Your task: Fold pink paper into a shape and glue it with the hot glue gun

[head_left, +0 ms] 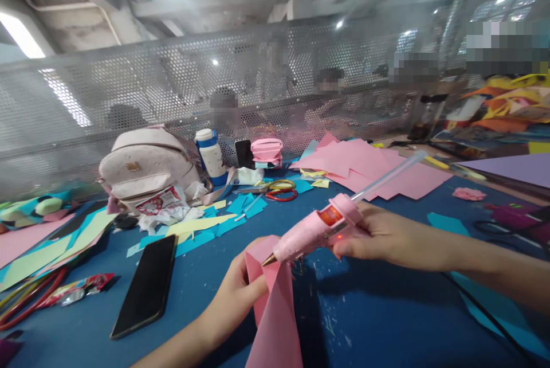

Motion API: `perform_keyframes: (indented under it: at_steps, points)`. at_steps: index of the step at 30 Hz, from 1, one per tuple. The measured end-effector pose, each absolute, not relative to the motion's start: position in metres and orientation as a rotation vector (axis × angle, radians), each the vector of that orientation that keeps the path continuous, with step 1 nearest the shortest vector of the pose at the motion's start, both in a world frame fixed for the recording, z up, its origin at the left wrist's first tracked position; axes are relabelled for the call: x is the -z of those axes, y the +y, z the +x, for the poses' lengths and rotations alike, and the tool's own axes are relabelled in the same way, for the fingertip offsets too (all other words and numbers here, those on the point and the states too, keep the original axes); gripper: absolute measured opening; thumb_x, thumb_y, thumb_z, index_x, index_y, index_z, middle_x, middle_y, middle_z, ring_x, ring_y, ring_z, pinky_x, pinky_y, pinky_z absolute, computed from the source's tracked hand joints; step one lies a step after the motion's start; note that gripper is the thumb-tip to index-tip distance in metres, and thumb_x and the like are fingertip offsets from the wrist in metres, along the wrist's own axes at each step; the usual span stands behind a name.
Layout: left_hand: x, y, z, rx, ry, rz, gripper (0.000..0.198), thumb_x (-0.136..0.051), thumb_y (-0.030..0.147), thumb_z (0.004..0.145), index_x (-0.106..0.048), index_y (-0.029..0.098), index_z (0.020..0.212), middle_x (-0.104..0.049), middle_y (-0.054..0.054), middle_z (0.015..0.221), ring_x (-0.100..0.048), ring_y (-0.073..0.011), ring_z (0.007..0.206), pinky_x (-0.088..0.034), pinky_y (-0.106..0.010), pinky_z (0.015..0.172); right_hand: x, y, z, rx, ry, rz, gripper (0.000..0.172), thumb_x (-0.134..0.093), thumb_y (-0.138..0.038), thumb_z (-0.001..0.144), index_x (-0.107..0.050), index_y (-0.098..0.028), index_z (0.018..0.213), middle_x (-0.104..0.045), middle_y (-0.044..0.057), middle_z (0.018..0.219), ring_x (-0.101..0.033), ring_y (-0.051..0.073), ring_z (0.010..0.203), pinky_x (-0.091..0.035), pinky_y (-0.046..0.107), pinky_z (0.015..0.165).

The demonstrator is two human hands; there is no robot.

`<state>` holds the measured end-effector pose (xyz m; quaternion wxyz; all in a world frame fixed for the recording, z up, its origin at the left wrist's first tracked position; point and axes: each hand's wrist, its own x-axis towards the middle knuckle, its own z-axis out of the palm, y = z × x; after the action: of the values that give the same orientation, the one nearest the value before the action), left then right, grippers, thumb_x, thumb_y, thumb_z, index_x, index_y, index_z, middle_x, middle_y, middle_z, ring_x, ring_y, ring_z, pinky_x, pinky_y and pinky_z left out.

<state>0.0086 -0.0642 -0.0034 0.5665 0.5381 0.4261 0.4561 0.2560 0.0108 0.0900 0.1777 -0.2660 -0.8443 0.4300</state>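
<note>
Blue surface (193, 282) below, the fingers of the right hand (382, 236) wrap one pink glue gun (307, 234); those of the left hand (244, 285) pinch one folded pink sheet (277, 328), upright under the nozzle (270, 259). Best steady the paper, keeping skin off the probably hot tip. Beyond: one flat phone (146, 288), one backpack (148, 156), one bottle (212, 160).

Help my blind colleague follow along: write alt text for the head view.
The right hand holds a pink plastic glue gun, its brass-coloured tip at the top of a folded pink paper sheet pinched in the left hand. On the blue tabletop lie a black smartphone and overlapping pink paper sheets, with a pale pink backpack before a grey perforated metal screen.
</note>
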Motion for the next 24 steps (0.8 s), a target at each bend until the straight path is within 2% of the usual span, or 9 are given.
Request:
perform_keyframes:
  at_steps: [5,8,13,17,24]
  points:
    - [0.0058,-0.0631,0.0087,-1.093,0.984,1.274,0.033,-0.07,0.036,0.081,-0.064,0.021,0.11,-0.069,-0.007,0.105,-0.064,-0.0205,0.086,-0.049,-0.028,0.075,-0.0912,0.0107,0.2572,-1.205,-2.403,-0.758,0.028,-0.063,-0.046,0.082,-0.066,-0.02,0.091,-0.061,0.001,0.08,-0.056,0.018,0.074,-0.047,0.028,0.068]
    - [0.0066,-0.0636,0.0086,-1.099,0.988,1.279,0.032,-0.07,0.036,0.081,-0.064,0.021,0.109,-0.068,-0.007,0.105,-0.064,-0.0209,0.087,-0.049,-0.028,0.076,-0.0916,0.0107,0.2574,-1.194,-2.401,-0.765,0.03,-0.063,-0.045,0.082,-0.068,-0.021,0.099,-0.064,0.003,0.091,-0.06,0.022,0.085,-0.048,0.032,0.078]
    - [0.0079,-0.0645,0.0087,-1.112,0.975,1.28,0.032,-0.07,0.035,0.081,-0.065,0.021,0.108,-0.068,-0.007,0.1,-0.064,-0.0213,0.087,-0.049,-0.029,0.076,-0.093,0.01,0.2574,-1.232,-2.405,-0.783,0.033,-0.063,-0.046,0.081,-0.068,-0.022,0.104,-0.066,0.004,0.102,-0.061,0.024,0.093,-0.048,0.034,0.085]
    - [0.0086,-0.0633,0.0084,-1.124,0.989,1.284,0.031,-0.07,0.036,0.081,-0.065,0.021,0.108,-0.068,-0.006,0.099,-0.064,-0.0217,0.088,-0.05,-0.029,0.078,-0.0938,0.0101,0.258,-1.205,-2.418,-0.809,0.036,-0.062,-0.05,0.081,-0.069,-0.021,0.102,-0.066,0.004,0.098,-0.06,0.024,0.091,-0.049,0.036,0.085]
    - [0.0016,-0.0639,0.0108,-1.135,1.047,1.267,0.046,-0.073,0.042,0.077,-0.064,0.02,0.117,-0.07,-0.009,0.097,-0.066,-0.0235,0.085,-0.051,-0.03,0.075,-0.096,0.0128,0.2652,-1.158,-2.452,-0.801,0.038,-0.062,-0.048,0.083,-0.069,-0.021,0.109,-0.068,0.004,0.097,-0.061,0.025,0.091,-0.049,0.037,0.085]
